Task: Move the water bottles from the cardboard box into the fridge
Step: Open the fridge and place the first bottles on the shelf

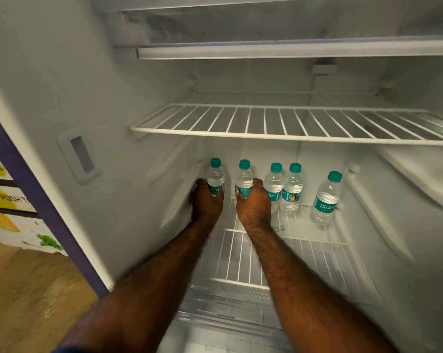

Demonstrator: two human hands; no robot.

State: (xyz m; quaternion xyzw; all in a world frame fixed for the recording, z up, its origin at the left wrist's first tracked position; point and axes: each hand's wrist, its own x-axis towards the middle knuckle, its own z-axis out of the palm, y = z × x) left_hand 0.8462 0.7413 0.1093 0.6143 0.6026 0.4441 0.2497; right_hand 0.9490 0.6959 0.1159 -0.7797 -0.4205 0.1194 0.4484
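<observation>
- The left hand (207, 203) is curled round the leftmost water bottle (215, 177) at its label, far back on the lower wire shelf (314, 247) of the fridge (62, 85), close to the left wall.
- The right hand (252, 205) grips a second bottle (243, 180) just to the right of the first — both stand upright, and both look at or just above the shelf; I cannot tell whether they rest on it.
- Three more bottles already stand free on the same shelf: a touching pair (284, 187) just right of the right hand, and a single bottle (326, 198) further right and a little nearer.
- That makes five in the fridge, two not yet let go.
- The upper wire shelf (291, 123) holds nothing.
- The cardboard box is out of view — so how many bottles remain cannot be judged from here.
</observation>
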